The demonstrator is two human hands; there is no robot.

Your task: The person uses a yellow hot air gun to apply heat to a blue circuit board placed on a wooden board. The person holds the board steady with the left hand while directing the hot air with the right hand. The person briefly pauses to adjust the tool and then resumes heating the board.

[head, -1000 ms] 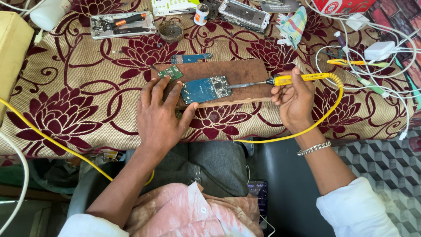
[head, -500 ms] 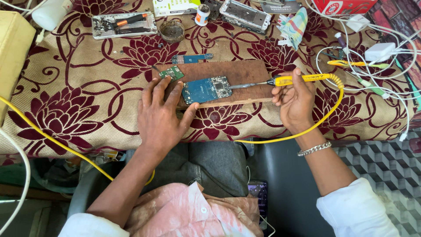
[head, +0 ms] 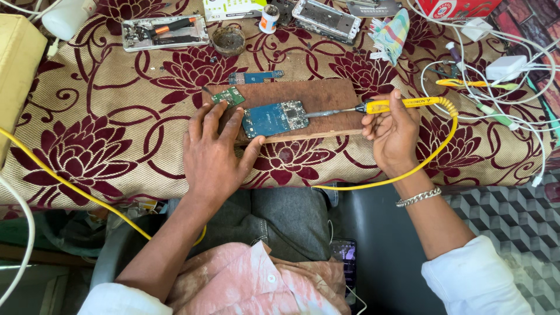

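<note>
Right hand (head: 392, 135) still grips soldering iron (head: 402, 105), left hand (head: 213, 153) flat, open, steadying blue circuit board (head: 274, 118); no shift vs. earlier.

We are at a small phone-repair bench, improvised rather than factory-built. A table draped in a maroon floral cloth (head: 87, 151) serves as the work surface, with a wooden board (head: 315, 96) as the soldering pad. A yellow-handled soldering iron (head: 385, 107) meets a blue circuit board (head: 274, 118). At the far edge lie opened phone frames (head: 165, 32), and at the right a tangle of white cables (head: 501, 87).
</note>
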